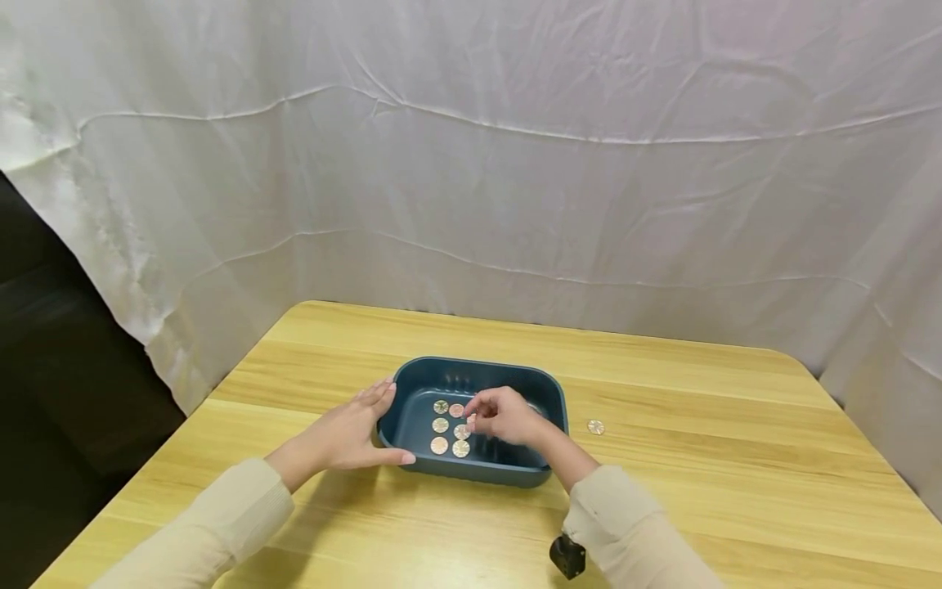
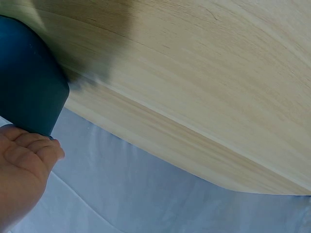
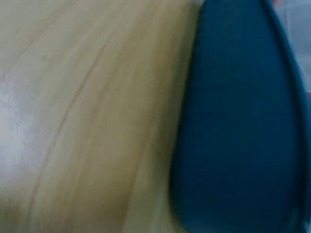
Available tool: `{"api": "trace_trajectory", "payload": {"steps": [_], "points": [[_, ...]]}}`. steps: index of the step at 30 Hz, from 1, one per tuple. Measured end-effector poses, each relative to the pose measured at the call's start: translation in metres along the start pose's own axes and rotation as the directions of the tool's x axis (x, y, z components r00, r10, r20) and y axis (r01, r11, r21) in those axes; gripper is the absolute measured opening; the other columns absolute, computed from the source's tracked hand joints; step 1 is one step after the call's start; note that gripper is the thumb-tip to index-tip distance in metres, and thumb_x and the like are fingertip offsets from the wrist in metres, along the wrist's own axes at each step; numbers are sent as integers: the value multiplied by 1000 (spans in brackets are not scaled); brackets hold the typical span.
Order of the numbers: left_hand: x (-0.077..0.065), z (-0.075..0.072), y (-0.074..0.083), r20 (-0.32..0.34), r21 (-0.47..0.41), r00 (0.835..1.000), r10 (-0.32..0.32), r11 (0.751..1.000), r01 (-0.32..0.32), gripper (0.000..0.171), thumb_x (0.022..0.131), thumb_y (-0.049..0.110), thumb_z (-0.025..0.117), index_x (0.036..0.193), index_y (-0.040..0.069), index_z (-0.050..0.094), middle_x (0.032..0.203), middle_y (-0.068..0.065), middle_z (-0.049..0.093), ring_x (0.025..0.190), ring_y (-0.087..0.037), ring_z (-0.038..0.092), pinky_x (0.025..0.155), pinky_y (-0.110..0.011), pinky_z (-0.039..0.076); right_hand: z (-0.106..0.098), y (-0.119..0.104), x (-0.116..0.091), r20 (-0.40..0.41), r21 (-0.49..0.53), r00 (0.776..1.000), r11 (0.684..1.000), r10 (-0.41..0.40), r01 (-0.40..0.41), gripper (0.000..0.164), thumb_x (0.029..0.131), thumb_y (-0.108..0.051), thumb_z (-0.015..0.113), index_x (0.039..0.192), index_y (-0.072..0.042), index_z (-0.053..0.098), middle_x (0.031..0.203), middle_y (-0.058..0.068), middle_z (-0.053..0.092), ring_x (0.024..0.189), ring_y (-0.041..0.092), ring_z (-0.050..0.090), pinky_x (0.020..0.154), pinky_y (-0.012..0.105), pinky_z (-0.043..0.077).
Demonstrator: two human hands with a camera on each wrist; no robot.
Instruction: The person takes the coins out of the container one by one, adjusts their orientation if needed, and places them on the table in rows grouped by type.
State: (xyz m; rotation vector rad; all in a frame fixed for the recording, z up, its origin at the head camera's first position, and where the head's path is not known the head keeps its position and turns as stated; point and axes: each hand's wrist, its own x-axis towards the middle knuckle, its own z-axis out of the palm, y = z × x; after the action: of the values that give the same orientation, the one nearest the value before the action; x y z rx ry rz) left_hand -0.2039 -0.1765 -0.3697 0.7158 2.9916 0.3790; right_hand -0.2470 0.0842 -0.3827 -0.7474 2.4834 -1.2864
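Note:
A dark blue rectangular basin (image 1: 478,470) stands on the wooden table. Several round coins (image 1: 439,446), some gold and some copper-coloured, lie in rows on its floor toward the left. My left hand (image 1: 353,429) holds the basin's left end, fingers at the rim and thumb along the front. In the left wrist view, the fingers of this left hand (image 2: 26,158) bend at the basin's edge. Inside the basin, my right hand (image 1: 504,415) pinches a coppery coin, partly hidden by the fingertips. The right wrist view shows only the basin's outer wall (image 3: 238,121) and table.
One more coin (image 1: 596,427) lies on the table (image 1: 699,458) to the right of the basin. A pale cloth curtain (image 1: 515,204) hangs behind the table. A small black device (image 1: 568,556) sits under the right sleeve.

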Motion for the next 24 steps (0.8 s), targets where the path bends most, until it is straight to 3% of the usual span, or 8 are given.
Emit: {"api": "trace_trajectory", "payload": {"steps": [11, 16, 24], "points": [[0, -1, 0, 1, -12, 1000, 1, 1000, -1, 108, 72, 69, 61, 142, -7, 29, 151, -22, 25, 138, -39, 27, 109, -52, 30, 10, 5, 9, 223, -132, 975, 991, -6, 36, 14, 83, 5, 61, 96, 4, 66, 56, 4, 54, 50, 4, 43, 62, 17, 43], [0, -1, 2, 4, -27, 1000, -8, 1000, 8, 108, 72, 68, 61, 142, -6, 28, 151, -22, 23, 138, -40, 26, 108, -53, 30, 13, 7, 8, 241, -202, 970, 977, -22, 72, 12, 82, 6, 61, 93, 2, 64, 51, -6, 43, 47, 2, 40, 71, 16, 45], [-1, 1, 1, 0, -31, 1000, -6, 1000, 6, 107, 73, 68, 61, 142, -7, 27, 151, -23, 24, 138, -40, 27, 109, -52, 30, 20, 5, 8, 212, -221, 977, 974, 2, 46, 12, 81, 9, 62, 89, 1, 59, 54, -6, 40, 51, 5, 40, 58, 14, 41]]}}
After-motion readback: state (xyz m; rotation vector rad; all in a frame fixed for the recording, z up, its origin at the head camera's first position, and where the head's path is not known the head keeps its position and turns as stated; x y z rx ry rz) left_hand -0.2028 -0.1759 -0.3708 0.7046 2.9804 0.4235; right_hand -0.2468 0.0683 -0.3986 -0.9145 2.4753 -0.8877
